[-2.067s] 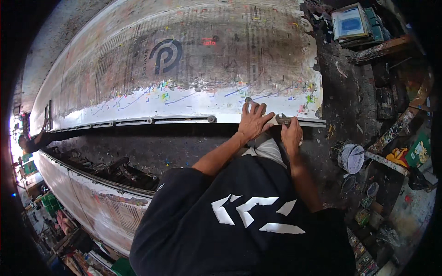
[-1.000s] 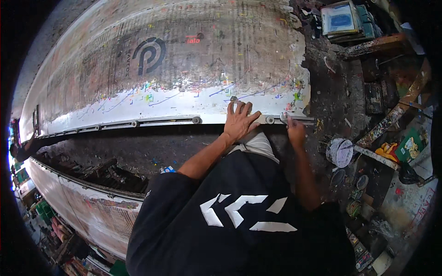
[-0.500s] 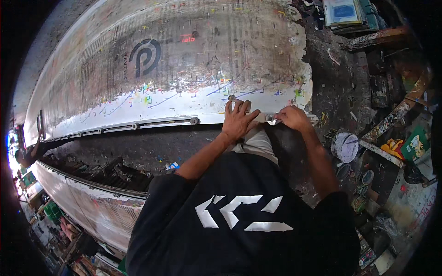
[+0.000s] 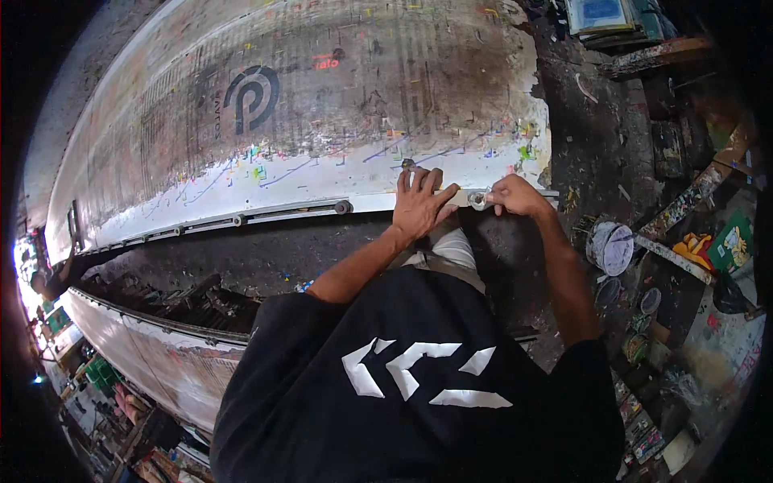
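Note:
A long printing table with a paint-marked, worn top runs across the far side. My left hand lies with fingers spread on its white near edge, by a short pale strip. Just right of that, my right hand is closed, thumb and fingers pinching at a small shiny ring-shaped piece; its exact kind is too small to tell. Along the table's edge runs a metal rail with round stops. A small dark spot-like piece sits beyond my left fingertips.
A second long table stands behind at the left. Far left, another person reaches to the first table. At right are a paint-stained bucket, paint-crusted beams, a yellow cloth and stacked framed screens.
The shiny piece at my right hand has turned from a bright curl to a ring shape. My right hand has shifted slightly up and right. My left hand stays on the edge.

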### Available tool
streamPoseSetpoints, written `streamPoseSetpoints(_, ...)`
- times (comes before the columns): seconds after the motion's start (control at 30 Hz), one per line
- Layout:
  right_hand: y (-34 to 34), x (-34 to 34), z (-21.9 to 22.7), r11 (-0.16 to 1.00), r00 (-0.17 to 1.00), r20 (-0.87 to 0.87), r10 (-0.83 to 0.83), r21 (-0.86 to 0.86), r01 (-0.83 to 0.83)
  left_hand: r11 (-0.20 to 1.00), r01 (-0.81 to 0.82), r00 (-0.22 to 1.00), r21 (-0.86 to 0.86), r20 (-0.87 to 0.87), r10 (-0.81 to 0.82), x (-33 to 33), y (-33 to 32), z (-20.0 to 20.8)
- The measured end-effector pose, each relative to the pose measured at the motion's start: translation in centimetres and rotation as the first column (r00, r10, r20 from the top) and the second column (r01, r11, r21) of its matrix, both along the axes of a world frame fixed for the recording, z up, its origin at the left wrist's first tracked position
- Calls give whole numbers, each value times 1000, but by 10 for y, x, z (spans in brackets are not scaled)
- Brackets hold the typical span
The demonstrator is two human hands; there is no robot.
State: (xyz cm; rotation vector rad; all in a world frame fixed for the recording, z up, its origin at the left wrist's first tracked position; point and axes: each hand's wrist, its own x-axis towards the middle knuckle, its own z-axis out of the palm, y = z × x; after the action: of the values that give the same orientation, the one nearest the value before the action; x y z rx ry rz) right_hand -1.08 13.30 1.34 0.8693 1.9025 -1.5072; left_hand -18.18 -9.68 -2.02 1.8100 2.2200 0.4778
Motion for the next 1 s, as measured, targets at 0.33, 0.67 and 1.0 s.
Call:
streamPoseSetpoints(0.33,-134,26,-38,502,507,-12,-862,-160,850,999,-2,1000,35,1,2,-3,-2,-5)
streamPoseSetpoints(0.67,-165,-1,-54,173,172,-19,-985,-49,984,1000,11,1000,3,13,-11,-3,-1,-4)
streamPoseSetpoints(1.0,-179,-24,-77,-243,-244,-5,-970,-52,969,1000,27,1000,9,13,-27,5,8,-7)
